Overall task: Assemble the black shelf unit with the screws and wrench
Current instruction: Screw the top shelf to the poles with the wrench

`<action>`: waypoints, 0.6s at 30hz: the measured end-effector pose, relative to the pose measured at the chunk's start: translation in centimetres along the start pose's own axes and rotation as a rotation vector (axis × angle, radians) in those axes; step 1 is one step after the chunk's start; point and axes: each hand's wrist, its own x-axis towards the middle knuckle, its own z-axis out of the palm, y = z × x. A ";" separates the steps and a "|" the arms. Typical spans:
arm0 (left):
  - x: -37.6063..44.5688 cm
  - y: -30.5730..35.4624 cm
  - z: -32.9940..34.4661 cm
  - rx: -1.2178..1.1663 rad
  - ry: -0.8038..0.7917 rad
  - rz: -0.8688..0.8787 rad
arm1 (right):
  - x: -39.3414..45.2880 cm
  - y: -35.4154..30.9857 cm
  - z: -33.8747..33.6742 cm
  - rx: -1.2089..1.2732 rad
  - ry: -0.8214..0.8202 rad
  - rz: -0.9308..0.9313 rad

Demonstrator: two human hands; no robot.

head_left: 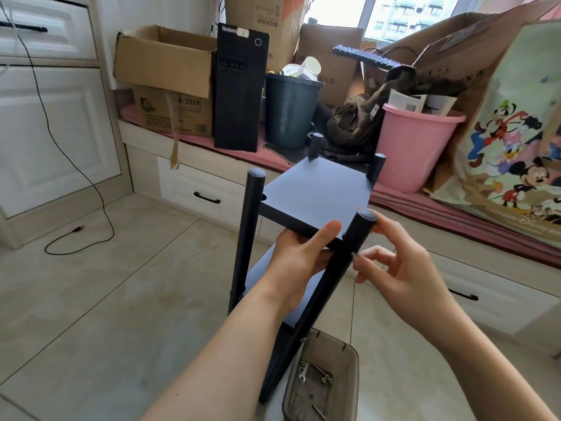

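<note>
- Black shelf unit: upright on floor, four posts, top board in place.
- Left hand: gripping top board's near edge, thumb on top.
- Right hand: pinching small screw against near right post.
- Step, judged: threading screw into post; next, wrench from tray.
</note>
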 end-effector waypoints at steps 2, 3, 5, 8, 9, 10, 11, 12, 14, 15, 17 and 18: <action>0.1 0.3 0.2 -0.049 -0.002 -0.013 | 0.0 0.1 0.0 -0.025 -0.008 -0.013; 0.2 0.3 0.4 -0.079 0.000 -0.014 | 0.1 0.2 -0.2 -0.031 -0.009 -0.018; 0.4 0.4 0.8 -0.117 0.023 0.001 | 0.1 0.3 -0.4 -0.027 -0.018 -0.029; 0.7 0.3 1.3 -0.138 0.080 0.026 | 0.1 0.4 -0.5 -0.042 -0.027 -0.050; 0.7 0.3 1.5 -0.142 0.096 0.025 | 0.1 0.5 -0.5 -0.051 -0.023 -0.057; 0.8 0.2 1.6 -0.141 0.106 0.023 | 0.1 0.5 -0.5 -0.059 -0.016 -0.062; 0.9 0.2 1.7 -0.136 0.111 0.023 | 0.1 0.6 -0.6 -0.072 -0.009 -0.068; 0.9 0.0 1.7 -0.131 0.113 0.027 | 0.1 0.7 -0.7 -0.091 -0.001 -0.075; 1.0 -0.1 1.6 -0.124 0.110 0.036 | 0.2 0.7 -0.8 -0.127 0.011 -0.087; 1.0 -0.2 1.5 -0.120 0.107 0.038 | 0.2 0.7 -0.9 -0.134 0.010 -0.087; 1.0 -0.4 1.2 -0.111 0.095 0.038 | 0.3 0.7 -1.0 -0.130 -0.006 -0.079; 0.9 -0.4 1.1 -0.108 0.089 0.035 | 0.2 0.7 -0.9 -0.122 -0.016 -0.076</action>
